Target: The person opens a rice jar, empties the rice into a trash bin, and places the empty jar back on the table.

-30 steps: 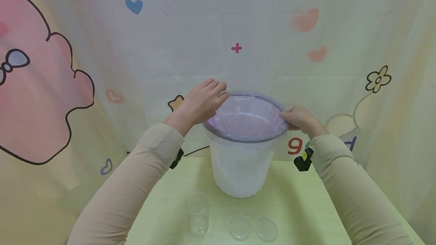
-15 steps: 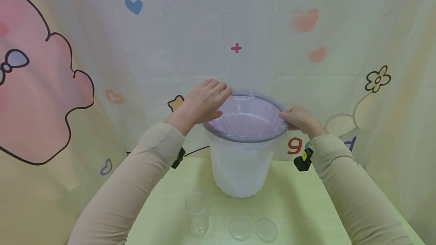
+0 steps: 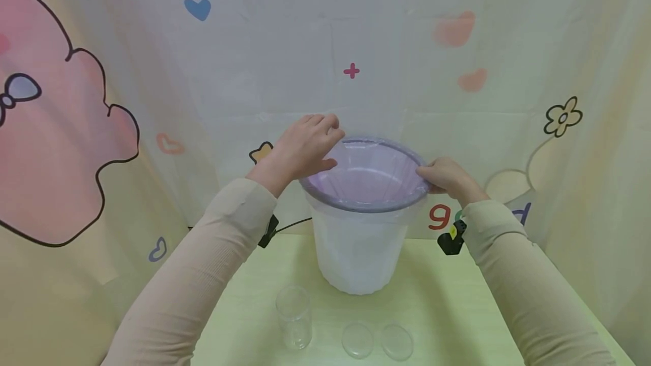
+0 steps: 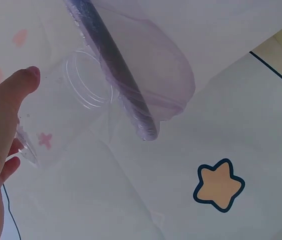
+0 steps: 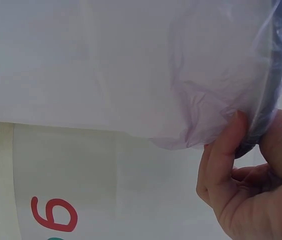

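A white bin (image 3: 361,247) with a purple-grey rim (image 3: 366,207) stands on the table, a thin purple bag lining it and folded over the rim. Above the rim's left side, my left hand (image 3: 304,148) holds a clear jar (image 4: 73,100), its base by the fingers and its ringed mouth tilted toward the bin. The thumb stands apart from the fingers; the jar barely shows in the head view. My right hand (image 3: 447,177) pinches the bag-covered rim at the right, thumb inside and fingers outside, also seen in the right wrist view.
In front of the bin, a second clear jar (image 3: 294,318) stands upright on the pale yellow-green table (image 3: 437,298). Two clear round lids (image 3: 357,340) lie side by side to its right. A printed curtain (image 3: 285,44) hangs behind.
My left thumb has swung out from the fingers, and the left hand has shifted slightly. The right hand keeps its grip on the rim; the bin stays in place.
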Demonstrator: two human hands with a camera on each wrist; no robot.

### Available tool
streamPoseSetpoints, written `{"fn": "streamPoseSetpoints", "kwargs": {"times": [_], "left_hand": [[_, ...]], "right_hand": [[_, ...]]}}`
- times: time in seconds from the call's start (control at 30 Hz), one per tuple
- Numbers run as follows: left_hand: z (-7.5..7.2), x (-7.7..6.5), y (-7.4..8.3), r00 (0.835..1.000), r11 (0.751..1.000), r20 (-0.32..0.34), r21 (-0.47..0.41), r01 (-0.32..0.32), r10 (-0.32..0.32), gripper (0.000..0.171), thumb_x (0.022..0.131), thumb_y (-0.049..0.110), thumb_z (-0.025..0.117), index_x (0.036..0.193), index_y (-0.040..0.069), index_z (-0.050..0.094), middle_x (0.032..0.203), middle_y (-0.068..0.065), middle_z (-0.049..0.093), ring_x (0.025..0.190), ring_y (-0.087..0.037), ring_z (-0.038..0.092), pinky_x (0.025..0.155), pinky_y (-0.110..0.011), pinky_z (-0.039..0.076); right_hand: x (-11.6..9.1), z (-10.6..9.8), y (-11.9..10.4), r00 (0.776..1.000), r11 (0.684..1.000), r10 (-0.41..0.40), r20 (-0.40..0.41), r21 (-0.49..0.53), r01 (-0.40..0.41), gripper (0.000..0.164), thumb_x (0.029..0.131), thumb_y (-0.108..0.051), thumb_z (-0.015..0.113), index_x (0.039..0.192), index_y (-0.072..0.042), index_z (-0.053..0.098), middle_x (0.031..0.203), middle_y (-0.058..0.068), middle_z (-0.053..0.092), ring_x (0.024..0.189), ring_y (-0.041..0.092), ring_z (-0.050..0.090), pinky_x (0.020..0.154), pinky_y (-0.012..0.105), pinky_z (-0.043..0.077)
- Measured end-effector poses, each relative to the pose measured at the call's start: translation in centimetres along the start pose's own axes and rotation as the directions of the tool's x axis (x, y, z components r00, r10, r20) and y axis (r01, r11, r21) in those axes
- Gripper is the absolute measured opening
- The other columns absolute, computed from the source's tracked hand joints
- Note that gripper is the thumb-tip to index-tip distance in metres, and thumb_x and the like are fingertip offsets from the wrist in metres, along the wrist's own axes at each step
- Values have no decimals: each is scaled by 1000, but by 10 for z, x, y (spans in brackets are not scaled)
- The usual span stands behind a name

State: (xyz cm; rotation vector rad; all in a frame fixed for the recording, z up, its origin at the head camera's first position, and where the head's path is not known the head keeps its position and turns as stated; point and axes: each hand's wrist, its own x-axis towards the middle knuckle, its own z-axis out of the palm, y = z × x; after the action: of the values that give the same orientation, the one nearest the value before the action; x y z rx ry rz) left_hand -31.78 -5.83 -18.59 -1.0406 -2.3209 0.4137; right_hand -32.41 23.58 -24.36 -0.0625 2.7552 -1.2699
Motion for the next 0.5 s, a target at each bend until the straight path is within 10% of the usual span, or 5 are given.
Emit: {"fn": "streamPoseSetpoints", "kwargs": {"times": [0.5], "left_hand": [[-3, 8, 3, 998, 998, 25, -27, 60, -59, 58, 85, 46, 61, 125, 7, 44, 119, -7, 53, 110, -25, 49, 95, -37, 42]], "right_hand": [[0, 0, 1, 1000, 1000, -11, -4, -2, 11, 31, 94, -20, 42, 91, 8, 56, 60, -6, 53, 57, 5, 49, 57, 18, 45]]}}
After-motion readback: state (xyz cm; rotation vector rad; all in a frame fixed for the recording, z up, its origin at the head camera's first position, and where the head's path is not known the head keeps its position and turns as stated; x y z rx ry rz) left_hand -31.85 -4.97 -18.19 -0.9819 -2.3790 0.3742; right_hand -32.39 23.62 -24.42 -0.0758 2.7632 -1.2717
